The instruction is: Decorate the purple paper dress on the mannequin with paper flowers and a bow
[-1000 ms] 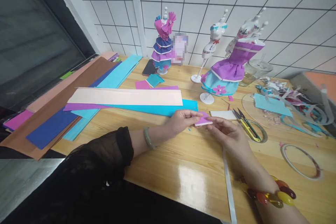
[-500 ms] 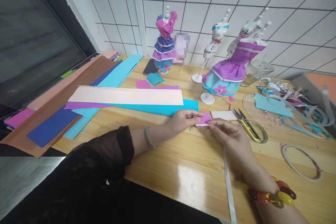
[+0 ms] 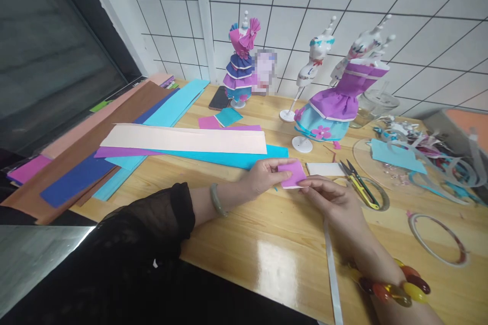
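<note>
My left hand [image 3: 264, 176] and my right hand [image 3: 332, 202] both pinch a small purple paper piece [image 3: 292, 173] just above the wooden table [image 3: 267, 244]. The left thumb and fingers grip its left edge, while the right fingertips hold its lower right edge. The piece is tilted up so its face shows. A white paper rectangle [image 3: 325, 168] lies just right of it. Yellow-handled scissors [image 3: 360, 186] rest on a tape ring nearby. A white strip [image 3: 332, 269] runs under my right wrist.
Long paper sheets, cream [image 3: 183, 139], cyan [image 3: 229, 158], dark blue [image 3: 76, 180] and brown, cover the left of the table. Three dressed mannequins [image 3: 242, 61] [image 3: 310, 68] [image 3: 335, 101] stand at the back. Ribbon scraps [image 3: 419, 152] and a tape ring [image 3: 436, 231] lie at the right.
The purple piece has been turned up from nearly flat so that its face shows more. Both hands stay on it in about the same place.
</note>
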Demonstrator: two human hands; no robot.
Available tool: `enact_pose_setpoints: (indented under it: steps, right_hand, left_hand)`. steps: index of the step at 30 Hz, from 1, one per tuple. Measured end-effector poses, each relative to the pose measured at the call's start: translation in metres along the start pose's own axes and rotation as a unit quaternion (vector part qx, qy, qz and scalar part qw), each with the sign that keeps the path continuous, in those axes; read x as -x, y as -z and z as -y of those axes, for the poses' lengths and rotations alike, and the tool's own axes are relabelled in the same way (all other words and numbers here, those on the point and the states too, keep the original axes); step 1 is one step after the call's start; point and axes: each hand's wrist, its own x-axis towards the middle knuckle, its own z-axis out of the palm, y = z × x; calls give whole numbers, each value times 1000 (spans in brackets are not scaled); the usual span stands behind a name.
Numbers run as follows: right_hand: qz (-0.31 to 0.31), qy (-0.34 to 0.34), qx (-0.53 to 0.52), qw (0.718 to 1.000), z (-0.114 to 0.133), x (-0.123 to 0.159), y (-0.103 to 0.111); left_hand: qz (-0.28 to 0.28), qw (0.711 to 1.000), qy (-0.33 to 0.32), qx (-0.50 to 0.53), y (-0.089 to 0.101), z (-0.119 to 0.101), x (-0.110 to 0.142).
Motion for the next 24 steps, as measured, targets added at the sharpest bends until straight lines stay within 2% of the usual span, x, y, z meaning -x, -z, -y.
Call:
enact_pose_setpoints:
  steps: [6,15,24]
  right_hand:
    - [4,16,23,1000,1,-1,0]
    - [6,36,42,998,2,-2,1]
    - [14,46,48,998,2,-1,0]
  left_hand:
    - [-17,999,9,-36,-1,-7,3]
    - [10,997,-23,-69,1,1,0]
    - [11,996,-40,-82,4,6,-2]
